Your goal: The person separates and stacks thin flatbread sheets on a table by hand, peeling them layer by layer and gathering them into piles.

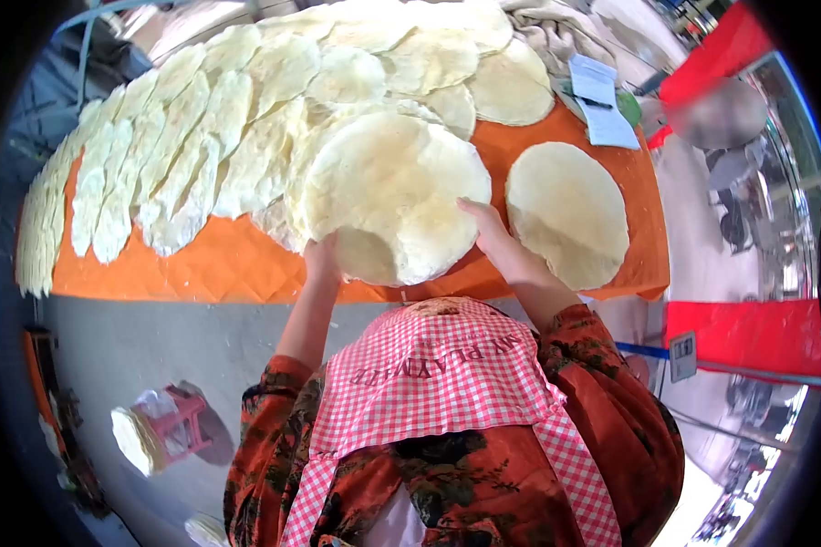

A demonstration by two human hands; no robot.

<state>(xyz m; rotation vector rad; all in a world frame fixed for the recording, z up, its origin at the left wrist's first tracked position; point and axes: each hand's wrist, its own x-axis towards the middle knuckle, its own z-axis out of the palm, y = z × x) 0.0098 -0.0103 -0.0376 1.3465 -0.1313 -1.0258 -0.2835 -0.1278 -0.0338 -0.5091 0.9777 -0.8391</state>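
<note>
Orange cloth (pixel 219 264) is spread over the worktop (pixel 649 205), and a large pale flatbread (pixel 397 196) is held just above or on its near middle; clearance beneath cannot be confirmed. It is gripped at two points. Its near left edge is taken by the left hand (pixel 322 260), whose fingers are largely hidden. Its right edge is taken by the right hand (pixel 485 223), with the thumb laid on top and the fingers out of sight beneath. Whether one sheet or several are gripped cannot be told.

The flatbread is noted to lie between the two hands and to extend to the far side of both. No marked long axis is found, the outline being nearly round.

A lone flatbread (pixel 570 214) is recorded flat on the cloth to the right, just beside the right hand and forearm, which are much nearer to it than the left hand. Its outline is seen as longer from near to far, though lens distortion is not excluded.

To the left and far side, overlapping flatbreads (pixel 187 118) are laid in rows. Written papers (pixel 602 100) are observed at the far right, with a pen (pixel 596 103) resting on them.
</note>
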